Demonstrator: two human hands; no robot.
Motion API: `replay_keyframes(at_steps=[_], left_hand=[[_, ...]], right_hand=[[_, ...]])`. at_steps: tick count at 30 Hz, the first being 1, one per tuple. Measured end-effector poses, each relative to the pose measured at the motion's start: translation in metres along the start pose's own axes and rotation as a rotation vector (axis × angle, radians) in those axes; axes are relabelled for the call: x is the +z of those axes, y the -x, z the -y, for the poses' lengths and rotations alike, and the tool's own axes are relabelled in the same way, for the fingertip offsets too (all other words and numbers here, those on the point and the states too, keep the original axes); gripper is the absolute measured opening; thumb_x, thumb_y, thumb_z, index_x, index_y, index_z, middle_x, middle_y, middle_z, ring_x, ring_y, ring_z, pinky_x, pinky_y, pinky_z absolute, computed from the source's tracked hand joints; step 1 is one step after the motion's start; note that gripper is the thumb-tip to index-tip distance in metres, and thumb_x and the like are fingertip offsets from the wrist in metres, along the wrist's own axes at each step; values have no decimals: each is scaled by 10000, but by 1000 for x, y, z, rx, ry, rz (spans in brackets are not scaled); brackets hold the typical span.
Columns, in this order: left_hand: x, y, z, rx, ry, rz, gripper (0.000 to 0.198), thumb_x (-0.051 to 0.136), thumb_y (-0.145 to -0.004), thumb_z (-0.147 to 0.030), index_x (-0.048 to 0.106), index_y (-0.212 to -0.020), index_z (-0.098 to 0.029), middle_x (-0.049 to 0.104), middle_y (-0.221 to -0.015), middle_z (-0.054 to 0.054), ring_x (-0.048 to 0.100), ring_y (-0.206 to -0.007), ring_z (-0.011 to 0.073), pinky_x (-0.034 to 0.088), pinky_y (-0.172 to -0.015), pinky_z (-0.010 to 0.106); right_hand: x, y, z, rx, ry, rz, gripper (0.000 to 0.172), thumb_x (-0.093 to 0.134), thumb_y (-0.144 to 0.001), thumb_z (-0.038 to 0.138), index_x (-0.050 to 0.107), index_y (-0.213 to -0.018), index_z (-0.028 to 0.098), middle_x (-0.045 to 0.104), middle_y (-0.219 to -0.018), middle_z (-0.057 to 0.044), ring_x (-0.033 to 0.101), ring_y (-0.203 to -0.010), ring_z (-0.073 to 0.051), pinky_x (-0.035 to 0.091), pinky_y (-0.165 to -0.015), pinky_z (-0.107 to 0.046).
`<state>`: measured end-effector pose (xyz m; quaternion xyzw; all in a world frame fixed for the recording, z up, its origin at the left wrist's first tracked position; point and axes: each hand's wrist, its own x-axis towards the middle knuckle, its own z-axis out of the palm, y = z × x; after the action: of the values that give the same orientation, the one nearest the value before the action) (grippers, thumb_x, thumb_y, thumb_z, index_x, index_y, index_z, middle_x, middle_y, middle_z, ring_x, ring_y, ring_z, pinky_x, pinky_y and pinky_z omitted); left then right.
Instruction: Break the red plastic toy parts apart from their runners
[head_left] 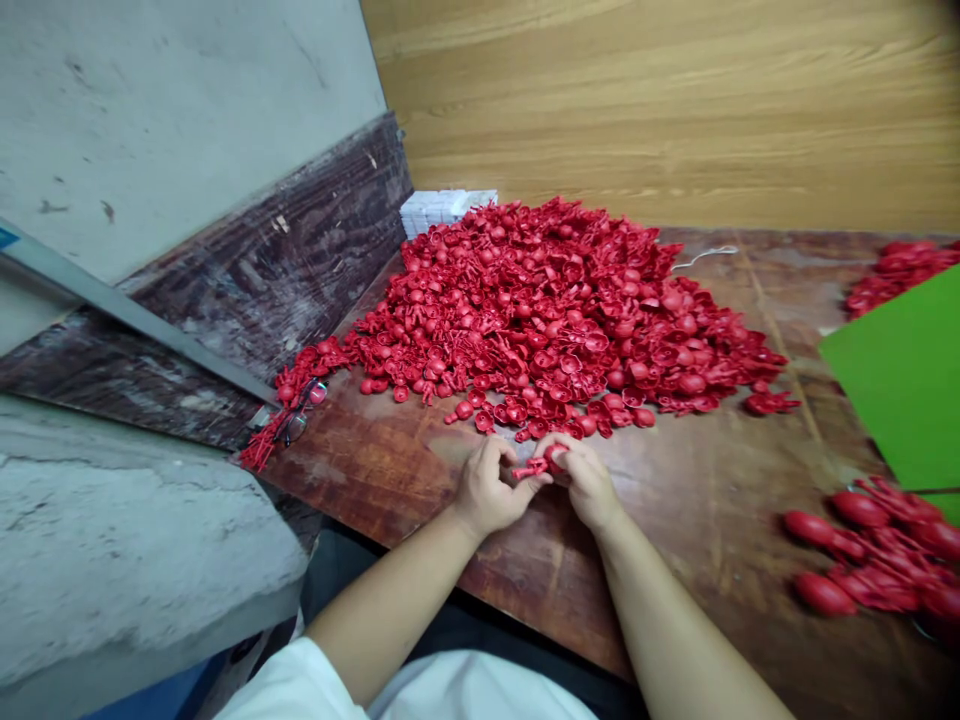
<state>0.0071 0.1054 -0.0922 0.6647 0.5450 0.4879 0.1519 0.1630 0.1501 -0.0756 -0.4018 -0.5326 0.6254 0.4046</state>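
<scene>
One small red plastic figure [532, 467] is held between the person's two hands, just over the near edge of the wooden table [720, 500]. The right hand [590, 486] has thumb and fingers clamped on its rounded end, while the left hand [489, 488] curls about the thin limbs, thumb against them; how firmly it pinches cannot be told. Just beyond the fingertips, loose round-headed pieces front a broad heap of similar red plastic parts [555, 310], which covers much of the table's far left portion and trails toward its left edge. There, a pair of eyeglasses [296, 415] lies among thin red pieces [259, 446]. A white stack [439, 212] stands in the far left corner, partly behind the heap, and a white cord [705, 254] lies near the far edge. Toward the right edge are a bright green sheet [904, 375], another red pile [900, 265] beyond it and a cluster of red figures [825, 592] on its near side. Wood-grain panelling [675, 110] rises behind the far edge.
</scene>
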Motion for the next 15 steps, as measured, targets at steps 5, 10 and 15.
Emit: replay_keyframes(at_steps=[5, 10, 15], left_hand=[[1, -3, -4, 196, -177, 246, 260, 630, -852, -389, 519, -697, -212, 555, -624, 5, 572, -597, 166, 456, -587, 292], [4, -3, -1, 260, -259, 214, 291, 582, -880, -335, 518, -623, -215, 564, -575, 15, 580, -553, 160, 448, -580, 299], [6, -2, -3, 333, -277, 186, 330, 570, -880, -338, 524, -578, -211, 561, -532, 16, 575, -519, 159, 436, -561, 310]], right_hand=[[-2, 4, -2, -29, 127, 38, 299, 539, -843, 353, 594, -595, 195, 544, -569, 4, 465, -573, -169, 370, -584, -301], [1, 4, -7, -107, 239, -105, 414, 403, -997, 488, 644, -810, 209, 586, -687, -1, 533, -679, -195, 415, -684, -318], [4, 5, -8, -168, 189, -127, 489, 379, -988, 580, 600, -741, 220, 565, -682, -7, 512, -681, -199, 410, -691, -324]])
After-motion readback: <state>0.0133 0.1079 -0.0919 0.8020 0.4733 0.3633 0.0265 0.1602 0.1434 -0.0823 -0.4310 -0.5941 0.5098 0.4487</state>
